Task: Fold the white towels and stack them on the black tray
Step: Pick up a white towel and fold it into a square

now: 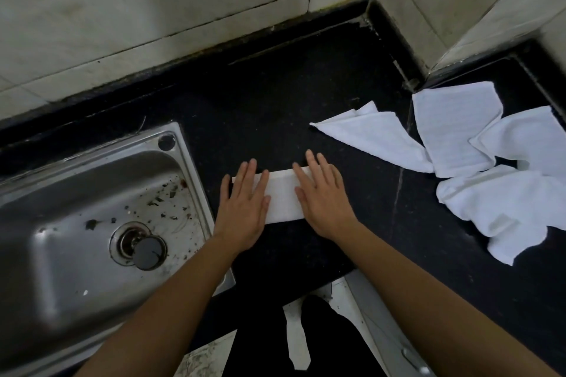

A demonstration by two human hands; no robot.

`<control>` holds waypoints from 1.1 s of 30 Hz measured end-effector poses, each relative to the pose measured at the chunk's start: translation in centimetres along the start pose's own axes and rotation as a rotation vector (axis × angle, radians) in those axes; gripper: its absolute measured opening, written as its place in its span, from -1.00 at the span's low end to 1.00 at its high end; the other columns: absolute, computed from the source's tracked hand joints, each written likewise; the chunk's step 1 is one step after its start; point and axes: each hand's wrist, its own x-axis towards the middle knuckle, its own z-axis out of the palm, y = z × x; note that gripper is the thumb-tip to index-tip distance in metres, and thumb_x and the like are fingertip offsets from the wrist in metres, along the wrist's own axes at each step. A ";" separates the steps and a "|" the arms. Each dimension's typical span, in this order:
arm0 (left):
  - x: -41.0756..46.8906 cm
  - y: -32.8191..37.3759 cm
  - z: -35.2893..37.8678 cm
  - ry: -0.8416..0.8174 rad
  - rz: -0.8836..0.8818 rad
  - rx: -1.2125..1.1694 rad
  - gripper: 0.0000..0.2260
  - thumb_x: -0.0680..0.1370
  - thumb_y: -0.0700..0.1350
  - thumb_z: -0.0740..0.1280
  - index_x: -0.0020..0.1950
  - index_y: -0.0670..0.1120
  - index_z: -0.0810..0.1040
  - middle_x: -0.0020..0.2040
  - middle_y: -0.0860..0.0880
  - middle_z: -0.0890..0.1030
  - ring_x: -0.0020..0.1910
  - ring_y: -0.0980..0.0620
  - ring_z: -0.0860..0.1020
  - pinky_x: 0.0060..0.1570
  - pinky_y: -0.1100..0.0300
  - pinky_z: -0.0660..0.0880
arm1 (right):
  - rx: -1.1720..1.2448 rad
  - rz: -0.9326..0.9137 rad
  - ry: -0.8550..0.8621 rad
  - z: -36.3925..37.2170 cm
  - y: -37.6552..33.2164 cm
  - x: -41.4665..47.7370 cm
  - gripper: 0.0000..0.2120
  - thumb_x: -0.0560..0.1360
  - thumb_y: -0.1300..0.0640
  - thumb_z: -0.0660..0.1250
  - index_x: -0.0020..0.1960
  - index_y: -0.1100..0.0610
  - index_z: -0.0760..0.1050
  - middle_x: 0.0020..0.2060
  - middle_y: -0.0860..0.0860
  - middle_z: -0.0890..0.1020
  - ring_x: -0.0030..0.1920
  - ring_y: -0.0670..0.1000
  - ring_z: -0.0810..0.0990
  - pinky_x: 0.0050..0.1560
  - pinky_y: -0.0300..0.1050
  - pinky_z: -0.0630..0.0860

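Here, on a black speckled countertop, just right of a steel sink: a white towel folded into a narrow strip, lying near the front edge. On its left end the left hand, palm down, fingers straight and slightly spread; on its right end the right hand, palm down, fingers straight and close together, both pressing flat. Far right, a loose heap of unfolded white towels, well apart from the strip. In the sink, dark specks of debris and a black drain plug. Behind and around the right corner, pale stained wall tiles with dark grout lines
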 end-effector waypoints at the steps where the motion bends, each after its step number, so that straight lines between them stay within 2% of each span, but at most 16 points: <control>1: 0.0 -0.3 0.4 -0.036 0.003 0.025 -0.47 0.68 0.11 -0.14 0.62 -0.06 0.05 0.63 -0.13 -0.03 0.61 -0.08 -0.07 0.52 -0.21 0.02 | -0.050 -0.047 -0.021 0.5 -0.4 0.2 -0.48 0.69 -0.05 -0.02 0.61 0.08 0.11 0.61 0.18 0.04 0.60 0.21 0.01 0.56 0.21 0.02; 6: -0.5 -1.9 2.0 -0.102 -0.084 0.057 -0.42 0.66 0.18 -0.21 0.64 -0.04 -0.07 0.64 -0.11 -0.09 0.61 -0.05 -0.14 0.53 -0.23 -0.08 | -0.103 -0.140 -0.163 2.7 -2.0 1.4 -0.38 0.68 -0.18 -0.12 0.64 0.11 -0.05 0.63 0.13 -0.09 0.61 0.16 -0.15 0.58 0.21 -0.15; 9: -0.6 -1.7 2.2 -0.081 -0.092 0.063 -0.42 0.66 0.19 -0.20 0.64 -0.03 -0.09 0.64 -0.11 -0.10 0.61 -0.05 -0.14 0.53 -0.21 -0.11 | -0.127 -0.163 -0.157 2.9 -1.4 1.4 -0.36 0.67 -0.21 -0.14 0.64 0.10 -0.10 0.63 0.12 -0.10 0.62 0.13 -0.16 0.58 0.19 -0.17; 16: -0.7 -1.7 2.4 -0.078 -0.096 0.073 -0.43 0.67 0.19 -0.19 0.63 -0.02 -0.12 0.64 -0.11 -0.12 0.61 -0.06 -0.17 0.53 -0.21 -0.13 | -0.172 -0.006 -0.165 0.9 4.6 0.1 -0.34 0.66 -0.23 -0.20 0.63 0.11 -0.10 0.63 0.10 -0.09 0.62 0.12 -0.14 0.58 0.21 -0.11; 20: -0.7 -1.6 2.0 -0.104 -0.094 0.067 -0.41 0.65 0.21 -0.22 0.63 -0.02 -0.16 0.63 -0.10 -0.15 0.60 -0.05 -0.21 0.53 -0.21 -0.17 | -0.150 0.013 -0.211 0.1 4.7 -0.1 -0.32 0.65 -0.27 -0.22 0.63 0.10 -0.17 0.62 0.09 -0.18 0.61 0.13 -0.22 0.58 0.24 -0.14; 22: -0.6 -1.5 1.7 -0.127 -0.093 0.066 -0.39 0.63 0.24 -0.26 0.63 -0.01 -0.19 0.63 -0.10 -0.18 0.60 -0.05 -0.23 0.53 -0.21 -0.20 | -0.096 0.070 -0.217 -0.4 4.3 -0.1 -0.30 0.65 -0.28 -0.17 0.64 0.10 -0.18 0.62 0.10 -0.19 0.61 0.14 -0.22 0.58 0.21 -0.15; 23: -0.6 -1.5 1.5 -0.128 -0.093 0.069 -0.37 0.63 0.26 -0.27 0.63 -0.01 -0.19 0.63 -0.10 -0.18 0.60 -0.05 -0.24 0.53 -0.21 -0.20 | -0.041 0.131 -0.185 -0.7 4.3 -0.3 -0.29 0.65 -0.27 -0.11 0.64 0.12 -0.13 0.62 0.13 -0.13 0.61 0.15 -0.15 0.58 0.19 -0.09; 25: -0.7 -1.2 1.0 -0.102 -0.080 0.078 -0.36 0.63 0.27 -0.24 0.63 -0.04 -0.16 0.63 -0.12 -0.17 0.60 -0.07 -0.21 0.53 -0.24 -0.17 | 0.079 0.265 -0.034 -1.6 4.1 -1.1 -0.34 0.66 -0.20 0.06 0.60 0.18 0.09 0.55 0.21 0.20 0.53 0.21 0.20 0.48 0.16 0.20; 26: -0.7 -1.0 0.8 -0.079 -0.054 0.086 -0.36 0.64 0.27 -0.20 0.63 -0.05 -0.13 0.63 -0.13 -0.14 0.60 -0.07 -0.19 0.52 -0.25 -0.14 | 0.103 0.315 0.052 -1.9 4.2 -1.5 -0.40 0.65 -0.15 0.13 0.55 0.21 0.24 0.43 0.22 0.37 0.40 0.22 0.37 0.36 0.15 0.35; 28: -0.3 0.0 0.2 -0.048 0.036 0.107 -0.36 0.65 0.25 -0.14 0.63 -0.09 -0.08 0.63 -0.13 -0.13 0.61 -0.08 -0.16 0.52 -0.28 -0.12 | 0.152 0.400 0.107 -2.5 4.3 -2.3 -0.51 0.62 -0.12 0.22 0.40 0.20 0.44 0.20 0.18 0.55 0.17 0.20 0.53 0.13 0.11 0.48; 31: 1.2 1.7 -0.3 -0.109 0.146 0.132 -0.31 0.63 0.29 -0.17 0.62 -0.12 -0.14 0.63 -0.11 -0.21 0.60 -0.05 -0.24 0.52 -0.27 -0.16 | 0.314 0.554 -0.050 -3.6 4.2 -2.3 -0.59 0.57 -0.19 0.29 0.23 0.10 0.56 0.07 0.07 0.59 0.06 0.11 0.59 0.00 -0.01 0.53; 33: 2.1 2.2 -0.1 -0.181 0.160 0.153 -0.28 0.61 0.32 -0.20 0.61 -0.12 -0.21 0.62 -0.09 -0.25 0.59 -0.03 -0.27 0.51 -0.26 -0.19 | 0.363 0.592 -0.171 -4.6 3.6 -1.9 -0.65 0.53 -0.21 0.34 0.07 0.06 0.61 -0.04 0.04 0.64 -0.05 0.05 0.60 -0.05 -0.03 0.57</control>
